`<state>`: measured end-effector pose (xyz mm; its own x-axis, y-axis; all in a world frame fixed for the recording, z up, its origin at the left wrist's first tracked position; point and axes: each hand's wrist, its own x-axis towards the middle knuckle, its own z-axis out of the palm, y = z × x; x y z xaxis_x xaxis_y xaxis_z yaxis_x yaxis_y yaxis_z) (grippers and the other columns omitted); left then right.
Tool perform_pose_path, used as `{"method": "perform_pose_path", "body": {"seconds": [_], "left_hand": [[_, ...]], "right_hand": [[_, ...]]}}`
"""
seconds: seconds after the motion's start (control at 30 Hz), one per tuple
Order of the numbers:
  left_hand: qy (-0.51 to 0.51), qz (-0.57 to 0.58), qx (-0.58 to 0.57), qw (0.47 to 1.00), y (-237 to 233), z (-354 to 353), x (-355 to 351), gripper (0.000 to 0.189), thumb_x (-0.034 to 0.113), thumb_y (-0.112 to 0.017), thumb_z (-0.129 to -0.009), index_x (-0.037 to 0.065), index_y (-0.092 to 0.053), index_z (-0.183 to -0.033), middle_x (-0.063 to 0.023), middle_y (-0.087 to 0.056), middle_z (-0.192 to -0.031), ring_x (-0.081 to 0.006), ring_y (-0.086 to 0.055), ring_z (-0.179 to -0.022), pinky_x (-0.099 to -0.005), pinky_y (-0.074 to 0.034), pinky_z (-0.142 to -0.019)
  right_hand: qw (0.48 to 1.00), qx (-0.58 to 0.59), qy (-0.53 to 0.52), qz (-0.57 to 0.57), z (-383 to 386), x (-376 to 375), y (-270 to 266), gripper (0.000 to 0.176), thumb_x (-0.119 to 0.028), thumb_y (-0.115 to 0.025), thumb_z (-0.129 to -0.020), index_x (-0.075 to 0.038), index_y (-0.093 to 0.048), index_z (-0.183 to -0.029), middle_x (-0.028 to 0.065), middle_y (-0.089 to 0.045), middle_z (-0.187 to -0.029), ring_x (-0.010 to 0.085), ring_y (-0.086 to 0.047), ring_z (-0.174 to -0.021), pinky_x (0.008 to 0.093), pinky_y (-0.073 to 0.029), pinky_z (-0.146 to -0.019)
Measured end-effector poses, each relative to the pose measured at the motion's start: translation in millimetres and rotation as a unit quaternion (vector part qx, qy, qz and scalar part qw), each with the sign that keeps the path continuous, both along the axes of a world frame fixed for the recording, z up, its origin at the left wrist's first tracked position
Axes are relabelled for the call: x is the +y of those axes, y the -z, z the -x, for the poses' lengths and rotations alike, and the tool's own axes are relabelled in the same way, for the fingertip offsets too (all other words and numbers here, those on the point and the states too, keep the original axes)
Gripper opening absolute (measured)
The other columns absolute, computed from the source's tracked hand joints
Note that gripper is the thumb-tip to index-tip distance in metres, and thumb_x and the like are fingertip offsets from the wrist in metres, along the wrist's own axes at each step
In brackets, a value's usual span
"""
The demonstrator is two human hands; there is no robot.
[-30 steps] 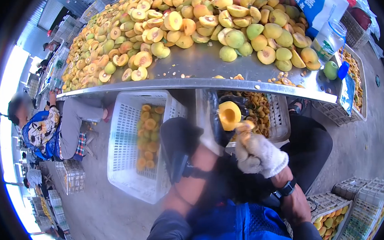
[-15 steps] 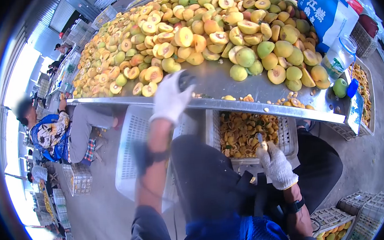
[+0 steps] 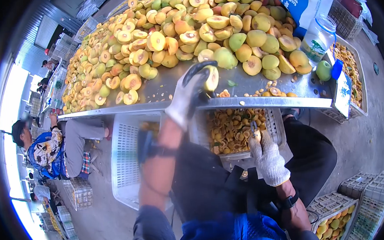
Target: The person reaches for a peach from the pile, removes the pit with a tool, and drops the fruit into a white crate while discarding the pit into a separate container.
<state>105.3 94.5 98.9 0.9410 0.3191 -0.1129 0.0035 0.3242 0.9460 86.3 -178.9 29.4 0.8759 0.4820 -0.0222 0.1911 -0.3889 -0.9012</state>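
Observation:
My left hand (image 3: 187, 94), in a white glove with dark fingers, is closed on a halved peach (image 3: 213, 79) just above the table's front edge. The cut face of that half points to the right. Behind it, a large heap of halved yellow peaches (image 3: 156, 42) covers much of the metal table (image 3: 168, 84). Lower down, my right hand (image 3: 270, 160), in a white knit glove, is wrapped round a small pitting tool (image 3: 255, 131) with a metal tip. It hovers over a crate (image 3: 279, 130) of peach scraps (image 3: 230, 131) below the table edge.
A white plastic basket (image 3: 126, 163) stands left of my legs. On the table's right are a clear jar (image 3: 318, 39), a green fruit (image 3: 323, 70) and a blue-and-white bag (image 3: 301, 3). Crates of fruit (image 3: 337, 223) sit at lower right. Another person (image 3: 48, 148) sits at the left.
My left hand has moved right along the table edge and now has a peach half in it. The right hand keeps its grip on the tool. The whole view has shifted slightly.

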Motion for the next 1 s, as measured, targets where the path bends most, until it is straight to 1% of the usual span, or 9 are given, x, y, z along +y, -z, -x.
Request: {"method": "perform_pose_path", "body": {"seconds": [0.27, 0.37, 0.43, 0.5, 0.57, 0.63, 0.77, 0.9, 1.0], "left_hand": [[-0.067, -0.296, -0.129, 0.944, 46, 60, -83, 0.043, 0.008, -0.064, -0.092, -0.002, -0.052, -0.133, -0.0083, -0.062, -0.121, -0.0141, -0.062, -0.098, -0.0288, -0.050, -0.083], [-0.073, 0.237, -0.031, 0.968, 59, 57, -93, 0.045, 0.030, -0.044, -0.104, -0.002, -0.050, -0.136, -0.0102, -0.060, -0.127, -0.0180, -0.061, -0.110, -0.0317, -0.049, -0.093], [-0.080, -0.147, -0.111, 0.980, 70, 61, -92, 0.042, 0.025, -0.043, -0.104, -0.001, -0.047, -0.138, -0.0118, -0.058, -0.132, -0.0188, -0.058, -0.115, -0.0337, -0.047, -0.099], [-0.079, -0.168, -0.158, 0.970, 71, 62, -94, 0.041, 0.020, -0.042, -0.104, -0.001, -0.045, -0.139, -0.0129, -0.055, -0.135, -0.0194, -0.057, -0.118, -0.0351, -0.046, -0.103], [-0.070, 0.174, -0.171, 0.967, 62, 59, -103, 0.040, 0.017, -0.041, -0.104, -0.001, -0.043, -0.140, -0.0136, -0.053, -0.138, -0.0196, -0.056, -0.120, -0.0359, -0.045, -0.105], [-0.115, -0.254, -0.124, 0.952, 64, 67, -100, 0.038, 0.008, -0.056, -0.095, -0.001, -0.051, -0.132, -0.0116, -0.058, -0.125, -0.0206, -0.058, -0.112, -0.0319, -0.047, -0.097], [-0.127, -0.023, -0.118, 0.985, 68, 61, -106, 0.038, 0.006, -0.062, -0.092, -0.001, -0.054, -0.128, -0.0095, -0.061, -0.116, -0.0186, -0.059, -0.105, -0.0309, -0.049, -0.091], [-0.092, -0.358, -0.089, 0.925, 77, 64, -101, 0.036, 0.016, -0.038, -0.105, -0.002, -0.046, -0.135, -0.0163, -0.060, -0.125, -0.0215, -0.062, -0.110, -0.0342, -0.052, -0.097], [-0.090, -0.127, -0.103, 0.982, 89, 64, -104, 0.037, 0.018, -0.044, -0.103, -0.002, -0.048, -0.133, -0.0141, -0.060, -0.125, -0.0214, -0.062, -0.109, -0.0339, -0.052, -0.096]], "right_hand": [[0.998, -0.030, -0.031, -0.040, 6, 14, -54, 0.024, -0.020, -0.058, -0.096, -0.001, -0.055, -0.111, 0.0248, -0.064, -0.090, 0.0459, -0.062, -0.085, 0.0479, -0.049, -0.070], [0.998, 0.003, -0.051, -0.028, 6, 19, -56, 0.027, -0.019, -0.061, -0.095, 0.002, -0.057, -0.111, 0.0244, -0.064, -0.088, 0.0442, -0.062, -0.083, 0.0457, -0.049, -0.070], [0.991, -0.102, -0.078, -0.027, 6, 18, -45, 0.026, -0.018, -0.061, -0.095, 0.002, -0.057, -0.110, 0.0245, -0.064, -0.086, 0.0447, -0.062, -0.082, 0.0459, -0.049, -0.069], [0.978, -0.175, -0.113, -0.006, 7, 15, -32, 0.028, -0.015, -0.062, -0.090, 0.001, -0.055, -0.112, 0.0234, -0.059, -0.092, 0.0436, -0.062, -0.082, 0.0462, -0.050, -0.068], [0.968, -0.204, -0.144, 0.020, 9, 15, -23, 0.035, -0.010, -0.063, -0.082, -0.002, -0.054, -0.115, 0.0217, -0.052, -0.102, 0.0420, -0.061, -0.084, 0.0467, -0.050, -0.069], [0.965, -0.209, -0.154, 0.023, 11, 17, -21, 0.036, -0.009, -0.062, -0.082, -0.003, -0.053, -0.116, 0.0212, -0.051, -0.104, 0.0419, -0.060, -0.084, 0.0476, -0.050, -0.069], [0.995, 0.013, -0.094, 0.037, 14, 30, -32, 0.024, -0.015, -0.059, -0.091, -0.002, -0.052, -0.111, 0.0228, -0.052, -0.097, 0.0441, -0.059, -0.085, 0.0495, -0.048, -0.069], [0.989, -0.061, -0.123, 0.048, 12, 29, -35, 0.021, -0.021, -0.054, -0.097, -0.002, -0.051, -0.106, 0.0232, -0.054, -0.095, 0.0459, -0.058, -0.087, 0.0504, -0.047, -0.067], [0.992, -0.032, -0.118, 0.042, 11, 31, -27, 0.022, -0.021, -0.056, -0.097, -0.001, -0.053, -0.108, 0.0240, -0.057, -0.091, 0.0466, -0.059, -0.084, 0.0499, -0.048, -0.067]]}}
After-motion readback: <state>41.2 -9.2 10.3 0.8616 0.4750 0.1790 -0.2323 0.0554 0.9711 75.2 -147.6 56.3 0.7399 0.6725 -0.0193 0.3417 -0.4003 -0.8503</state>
